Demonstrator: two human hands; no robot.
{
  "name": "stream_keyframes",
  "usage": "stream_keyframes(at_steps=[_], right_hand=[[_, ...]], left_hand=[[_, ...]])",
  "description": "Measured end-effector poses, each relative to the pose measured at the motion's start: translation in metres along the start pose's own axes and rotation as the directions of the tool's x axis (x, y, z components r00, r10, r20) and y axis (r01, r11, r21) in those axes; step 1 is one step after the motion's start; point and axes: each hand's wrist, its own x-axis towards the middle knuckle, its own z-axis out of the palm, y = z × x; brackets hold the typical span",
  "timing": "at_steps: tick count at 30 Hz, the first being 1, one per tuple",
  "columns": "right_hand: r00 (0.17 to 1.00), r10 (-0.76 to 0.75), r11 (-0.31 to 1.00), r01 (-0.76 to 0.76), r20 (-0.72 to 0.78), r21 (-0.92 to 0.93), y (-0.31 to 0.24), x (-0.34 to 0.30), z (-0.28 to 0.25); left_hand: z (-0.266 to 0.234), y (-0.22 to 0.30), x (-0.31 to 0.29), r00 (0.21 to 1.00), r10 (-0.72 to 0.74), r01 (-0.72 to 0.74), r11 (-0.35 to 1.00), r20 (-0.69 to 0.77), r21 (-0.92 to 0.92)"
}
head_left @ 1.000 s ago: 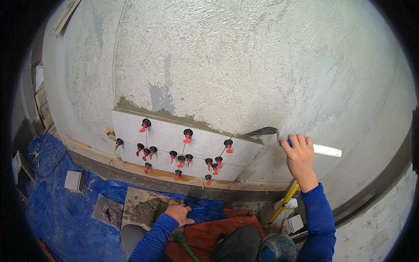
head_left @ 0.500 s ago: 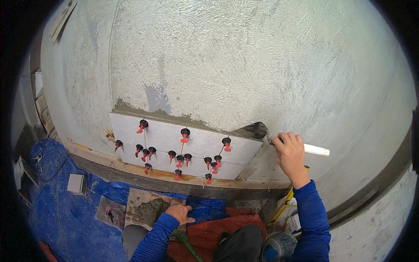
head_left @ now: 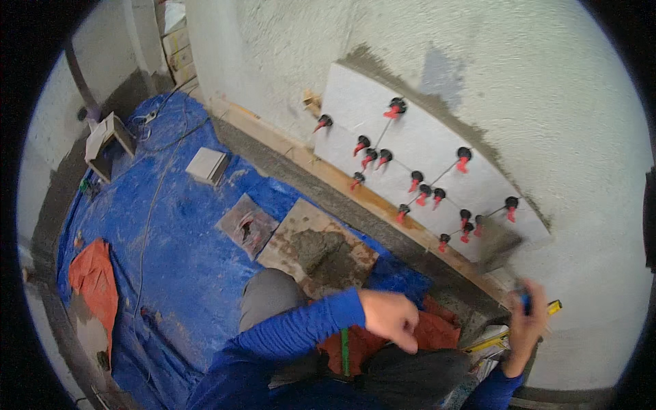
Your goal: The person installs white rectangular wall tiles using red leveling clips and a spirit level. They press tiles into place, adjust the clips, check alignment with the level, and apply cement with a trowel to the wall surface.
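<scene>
My right hand [head_left: 526,328], at the lower right, is closed around a trowel. The trowel's grey blade [head_left: 500,247], smeared by motion, is in front of the lower right corner of the pale wall tiles [head_left: 355,102]. Black tile levelling clips with red handles [head_left: 424,194] stand out along the tile joints. Nothing shows in my left hand [head_left: 388,318], which hangs over my lap beside a green handle [head_left: 345,352]. Its fingers are blurred and partly turned from view. Beyond that hand, grey mortar [head_left: 324,256] is heaped on a flat board [head_left: 280,239].
A blue tarp [head_left: 184,253] covers the floor at left, with stacked tiles [head_left: 207,166], a clear plastic bag [head_left: 247,225] and an orange cloth [head_left: 94,273] on it. Along the wall's foot runs a wooden strip [head_left: 328,172]. A yellow level [head_left: 488,342] is near my right hand.
The view has swung left and down. My right hand has brought the trowel down from the tiles' top edge to their lower right. My left hand has lifted off the mortar board's edge.
</scene>
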Motion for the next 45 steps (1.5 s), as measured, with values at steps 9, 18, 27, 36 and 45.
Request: stream_keyframes(at_steps=[9, 18, 27, 36, 45], right_hand=[[0.682, 0.126, 0.989, -0.033, 0.721, -0.141, -0.013, -0.073, 0.294], [0.539, 0.151, 0.983, 0.003, 0.828, -0.181, -0.034, -0.096, 0.458], [0.626, 0.062, 0.992, -0.125, 0.777, 0.022, -0.061, -0.099, 0.471], [0.64, -0.043, 0.785, -0.453, 0.767, 0.422, -0.036, -0.105, 0.41], [0.97, 0.08, 0.854, -0.185, 0.229, 0.487, -0.018, -0.029, 0.076]], left_hand=[[0.056, -0.011, -0.023, 0.905, -0.351, 0.237, 0.884, 0.239, 0.402], [0.026, -0.012, -0.037, 0.937, -0.282, 0.349, 0.807, -0.208, 0.476], [0.016, -0.017, -0.038, 0.917, -0.259, 0.383, 0.786, -0.305, 0.486], [0.028, -0.025, -0.031, 0.954, -0.277, 0.298, 0.831, -0.116, 0.469], [0.033, -0.033, -0.02, 0.929, -0.305, 0.159, 0.842, 0.21, 0.516]])
